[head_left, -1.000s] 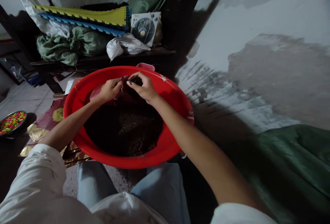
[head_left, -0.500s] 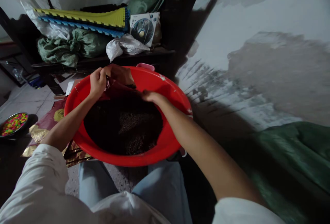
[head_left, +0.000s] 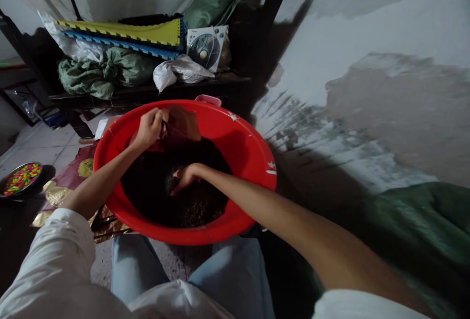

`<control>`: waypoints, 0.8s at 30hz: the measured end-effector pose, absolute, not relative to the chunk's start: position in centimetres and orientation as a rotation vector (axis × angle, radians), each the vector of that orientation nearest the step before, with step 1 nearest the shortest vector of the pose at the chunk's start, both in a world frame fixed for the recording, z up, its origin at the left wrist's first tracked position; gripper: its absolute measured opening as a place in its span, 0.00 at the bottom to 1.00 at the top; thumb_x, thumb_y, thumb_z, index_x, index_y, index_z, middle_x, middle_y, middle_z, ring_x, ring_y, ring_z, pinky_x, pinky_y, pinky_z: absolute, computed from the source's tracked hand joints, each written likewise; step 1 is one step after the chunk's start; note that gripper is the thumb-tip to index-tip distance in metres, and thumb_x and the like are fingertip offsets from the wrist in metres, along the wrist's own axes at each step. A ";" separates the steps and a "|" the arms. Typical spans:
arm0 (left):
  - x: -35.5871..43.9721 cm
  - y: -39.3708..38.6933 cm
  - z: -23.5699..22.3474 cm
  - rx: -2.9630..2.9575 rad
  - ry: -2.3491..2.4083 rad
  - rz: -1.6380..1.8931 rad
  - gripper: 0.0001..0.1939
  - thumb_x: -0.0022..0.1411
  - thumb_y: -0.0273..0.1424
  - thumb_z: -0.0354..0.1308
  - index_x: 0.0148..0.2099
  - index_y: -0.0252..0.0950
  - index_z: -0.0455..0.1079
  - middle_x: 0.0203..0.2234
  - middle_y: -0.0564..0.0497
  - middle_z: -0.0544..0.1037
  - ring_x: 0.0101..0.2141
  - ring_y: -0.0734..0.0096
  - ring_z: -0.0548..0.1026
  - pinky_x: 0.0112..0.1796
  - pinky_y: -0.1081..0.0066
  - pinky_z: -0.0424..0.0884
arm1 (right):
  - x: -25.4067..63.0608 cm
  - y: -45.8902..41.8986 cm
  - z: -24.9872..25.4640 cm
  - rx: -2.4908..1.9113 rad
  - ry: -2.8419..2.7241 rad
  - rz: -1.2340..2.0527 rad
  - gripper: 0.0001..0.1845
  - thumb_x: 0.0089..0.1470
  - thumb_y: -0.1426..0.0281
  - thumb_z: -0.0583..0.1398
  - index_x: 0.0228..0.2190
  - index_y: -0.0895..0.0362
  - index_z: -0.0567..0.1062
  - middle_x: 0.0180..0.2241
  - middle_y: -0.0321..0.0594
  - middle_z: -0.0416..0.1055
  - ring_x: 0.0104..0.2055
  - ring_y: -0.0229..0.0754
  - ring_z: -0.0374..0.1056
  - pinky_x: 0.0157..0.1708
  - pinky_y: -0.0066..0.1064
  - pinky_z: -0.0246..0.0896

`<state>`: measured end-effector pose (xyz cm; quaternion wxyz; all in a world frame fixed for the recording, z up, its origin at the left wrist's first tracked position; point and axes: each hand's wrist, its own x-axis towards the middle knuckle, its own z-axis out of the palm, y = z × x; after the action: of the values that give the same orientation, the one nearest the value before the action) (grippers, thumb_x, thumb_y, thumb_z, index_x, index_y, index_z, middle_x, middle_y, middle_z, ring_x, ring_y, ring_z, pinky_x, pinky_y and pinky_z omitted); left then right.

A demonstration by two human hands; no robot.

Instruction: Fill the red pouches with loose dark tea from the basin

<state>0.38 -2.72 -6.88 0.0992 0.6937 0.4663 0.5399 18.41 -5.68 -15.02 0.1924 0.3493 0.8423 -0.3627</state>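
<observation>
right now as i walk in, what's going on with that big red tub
A person has both hands over the red tub. The left hand pinches a reddish bag near the tub's far side. The right hand is down at the dark grains, fingers curled; how much it holds is too dark to tell. A bowl of bright-coloured pieces stands off to the left.

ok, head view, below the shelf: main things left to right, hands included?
bowl of colourful pieces → maroon-and-gold bags → left hand → right hand → green sacking. Red tub left out: it spans both hands.
</observation>
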 end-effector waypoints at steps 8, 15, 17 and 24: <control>2.1 -4.0 -7.6 2.233 1.274 1.310 0.18 0.74 0.33 0.48 0.29 0.40 0.56 0.22 0.56 0.61 0.26 0.72 0.59 0.31 0.68 0.54 | 16.5 -8.7 -11.2 0.675 2.415 -1.471 0.60 0.41 0.42 0.78 0.70 0.50 0.74 0.74 0.46 0.67 0.71 0.59 0.68 0.55 0.38 0.76; 1.9 -3.8 -6.5 2.150 1.318 1.320 0.18 0.72 0.29 0.49 0.26 0.39 0.56 0.21 0.56 0.62 0.25 0.73 0.58 0.30 0.70 0.55 | 19.6 -6.1 -9.0 0.832 2.584 -1.522 0.46 0.46 0.52 0.79 0.63 0.55 0.79 0.63 0.46 0.79 0.66 0.57 0.74 0.65 0.40 0.70; 2.1 -3.9 -6.4 2.144 1.332 1.318 0.19 0.72 0.28 0.50 0.26 0.39 0.56 0.21 0.56 0.62 0.25 0.73 0.58 0.30 0.69 0.55 | 21.3 -5.4 -8.2 0.910 2.557 -1.619 0.41 0.47 0.52 0.78 0.59 0.54 0.81 0.59 0.46 0.82 0.60 0.56 0.77 0.59 0.42 0.74; 1.7 -3.4 -6.5 2.122 1.385 1.361 0.20 0.74 0.26 0.51 0.27 0.39 0.57 0.21 0.55 0.64 0.25 0.73 0.60 0.30 0.68 0.54 | 24.6 -5.3 -6.1 0.773 2.517 -2.201 0.33 0.48 0.50 0.76 0.50 0.55 0.79 0.44 0.41 0.80 0.41 0.43 0.76 0.37 0.31 0.76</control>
<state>1.69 -3.40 -6.50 0.1324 0.7313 0.4773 0.4689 24.59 -5.32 -6.08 -0.1445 0.2230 0.7257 -0.6346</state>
